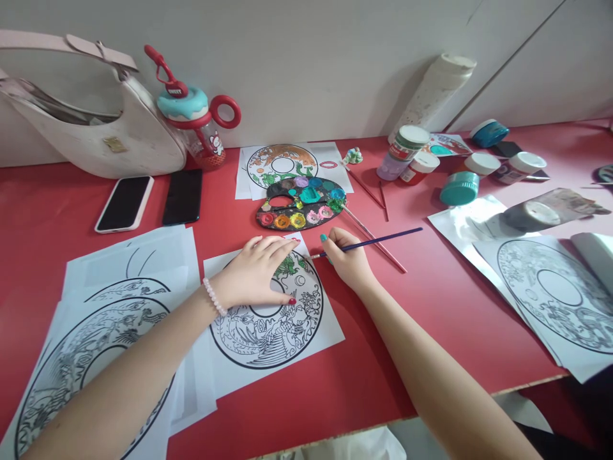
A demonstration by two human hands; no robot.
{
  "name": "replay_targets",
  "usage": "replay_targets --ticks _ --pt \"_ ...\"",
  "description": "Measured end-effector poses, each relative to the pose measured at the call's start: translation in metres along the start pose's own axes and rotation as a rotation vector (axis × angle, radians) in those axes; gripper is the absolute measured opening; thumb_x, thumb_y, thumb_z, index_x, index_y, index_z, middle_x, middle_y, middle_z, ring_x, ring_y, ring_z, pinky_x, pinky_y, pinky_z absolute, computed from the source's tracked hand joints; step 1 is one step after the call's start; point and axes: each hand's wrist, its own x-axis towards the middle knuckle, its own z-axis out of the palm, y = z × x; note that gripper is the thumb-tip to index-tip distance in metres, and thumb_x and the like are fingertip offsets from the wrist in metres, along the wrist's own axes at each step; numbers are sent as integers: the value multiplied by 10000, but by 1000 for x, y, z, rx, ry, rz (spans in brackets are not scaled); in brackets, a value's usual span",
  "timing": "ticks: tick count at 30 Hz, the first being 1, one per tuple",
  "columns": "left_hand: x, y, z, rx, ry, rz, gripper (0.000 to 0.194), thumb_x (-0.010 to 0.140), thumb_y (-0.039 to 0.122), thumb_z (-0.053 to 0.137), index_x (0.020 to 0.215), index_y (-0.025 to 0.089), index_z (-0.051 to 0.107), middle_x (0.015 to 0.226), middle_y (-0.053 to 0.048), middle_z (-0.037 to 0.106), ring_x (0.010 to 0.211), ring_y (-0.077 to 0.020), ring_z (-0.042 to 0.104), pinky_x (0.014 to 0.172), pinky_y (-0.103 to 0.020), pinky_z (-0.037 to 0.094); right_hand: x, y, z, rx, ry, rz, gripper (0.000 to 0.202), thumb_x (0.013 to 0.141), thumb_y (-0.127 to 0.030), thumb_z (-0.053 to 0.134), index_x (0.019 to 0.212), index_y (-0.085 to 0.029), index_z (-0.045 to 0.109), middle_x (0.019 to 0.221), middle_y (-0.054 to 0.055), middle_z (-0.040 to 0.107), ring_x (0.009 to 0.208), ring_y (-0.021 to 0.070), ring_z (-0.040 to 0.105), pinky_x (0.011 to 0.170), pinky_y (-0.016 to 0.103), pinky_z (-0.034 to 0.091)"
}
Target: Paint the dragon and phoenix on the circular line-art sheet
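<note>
A sheet of paper with a round line drawing of a dragon and a bird lies before me, partly painted green near its top. Flat across its upper left, my left hand rests with fingers spread, covering part of the ring. My right hand grips a thin blue paintbrush, its tip at the drawing's upper right edge. Just beyond the sheet sits a black paint palette with several coloured wells. A second paintbrush leans from the palette onto the table, its bristles green.
Two phones lie at left near a white handbag and a drinking cup. Printed sheets lie under my left forearm. Behind the palette is a partly painted sheet. Paint jars and another drawing occupy the right.
</note>
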Motion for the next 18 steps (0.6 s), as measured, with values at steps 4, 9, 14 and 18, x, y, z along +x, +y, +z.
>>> replay_targets --ticks 4,9,14,18 --pt "0 0 1 -3 14 10 1001 702 727 541 1441 160 176 1469 -119 316 1312 -326 295 1081 -451 223 -1 0 -1 -1 -16 -4 332 787 -297 477 558 -217 251 515 -69 223 486 78 218 477 249 193" --pt "-1 -1 1 5 26 18 979 711 731 520 1438 168 183 1456 -120 335 1301 -324 310 1076 -452 232 0 2 -1 -8 11 1 316 795 -301 482 567 -217 280 519 -69 248 487 82 247 483 250 211" --pt "0 0 0 13 16 13 976 708 710 539 1437 167 182 1449 -121 345 1294 -325 318 1075 -442 236 0 0 -1 -6 -9 -13 325 788 -292 469 555 -221 254 516 -72 224 489 81 218 477 252 194" --pt "0 0 1 9 20 14 978 709 704 544 1436 161 182 1449 -123 342 1293 -327 317 1077 -441 230 -1 -1 0 -4 11 -16 318 791 -299 478 562 -219 273 519 -70 249 491 81 238 480 248 207"
